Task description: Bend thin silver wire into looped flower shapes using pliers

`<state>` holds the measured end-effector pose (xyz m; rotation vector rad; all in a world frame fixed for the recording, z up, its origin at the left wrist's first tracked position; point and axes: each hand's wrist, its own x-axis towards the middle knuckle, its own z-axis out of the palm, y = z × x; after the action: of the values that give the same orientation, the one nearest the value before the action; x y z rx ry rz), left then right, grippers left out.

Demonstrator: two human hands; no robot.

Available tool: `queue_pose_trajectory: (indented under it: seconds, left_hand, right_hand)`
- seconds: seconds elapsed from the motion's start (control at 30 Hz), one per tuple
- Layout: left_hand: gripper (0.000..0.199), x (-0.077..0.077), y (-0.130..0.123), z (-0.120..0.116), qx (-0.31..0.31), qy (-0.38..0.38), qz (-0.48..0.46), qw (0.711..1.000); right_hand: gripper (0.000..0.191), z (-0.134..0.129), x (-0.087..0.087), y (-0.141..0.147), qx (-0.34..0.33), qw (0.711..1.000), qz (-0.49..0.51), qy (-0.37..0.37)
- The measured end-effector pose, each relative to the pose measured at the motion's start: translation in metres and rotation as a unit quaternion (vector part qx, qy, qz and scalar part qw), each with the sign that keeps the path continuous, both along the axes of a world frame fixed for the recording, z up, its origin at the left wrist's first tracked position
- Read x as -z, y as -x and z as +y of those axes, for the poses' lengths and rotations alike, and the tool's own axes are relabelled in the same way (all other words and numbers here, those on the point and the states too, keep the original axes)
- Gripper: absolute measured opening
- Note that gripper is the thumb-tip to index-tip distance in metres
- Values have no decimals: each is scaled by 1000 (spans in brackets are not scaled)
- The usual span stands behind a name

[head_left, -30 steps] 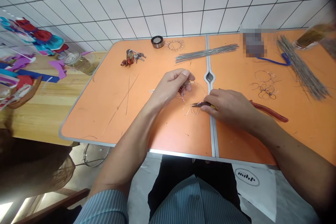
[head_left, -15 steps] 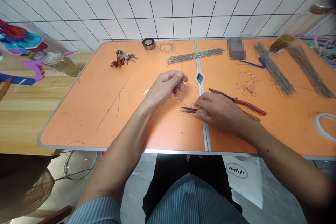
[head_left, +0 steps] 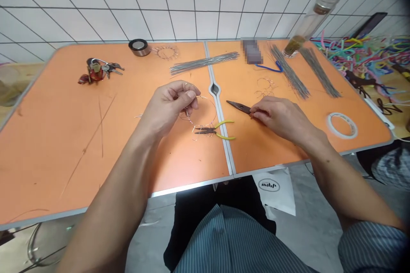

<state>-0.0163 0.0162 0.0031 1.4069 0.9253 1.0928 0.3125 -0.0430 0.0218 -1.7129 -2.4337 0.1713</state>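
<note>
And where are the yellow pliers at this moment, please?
In the head view, the yellow pliers lie across the table seam, mostly on its left side, by the wire ring in the left hand.

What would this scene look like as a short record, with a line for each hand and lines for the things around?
Left hand: pinching a thin copper-coloured wire ring
Right hand: fingers on dark metal pliers, handles hidden; firmness of grip unclear
Between the hands: yellow-handled metal pliers, lying on the orange table
Far side, left: metal keys, black-and-silver tape roll
Across the grey seam: bundle of straight grey wires
Far side, right: tall clear glass bottle
</note>
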Motion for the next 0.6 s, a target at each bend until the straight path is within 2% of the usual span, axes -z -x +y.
queue_pose_trajectory:
  seconds: [0.17,0.37,0.53,0.6]
  left_hand:
    - [14,-1,0,-3,-4,19,0,1000]
    - [9,-1,1,2,-37,36,-20,998]
    - [10,3,4,7,-53,43,-30,997]
    - [12,4,4,8,-49,45,-38,997]
  right_hand:
    - [27,-8,8,-5,-27,999,-37,3]
    - [29,-6,20,-2,1,998,-55,-27]
    - [29,-18,25,20,11,998,-13,-68]
    - [30,-28,28,34,-17,998,11,-58]
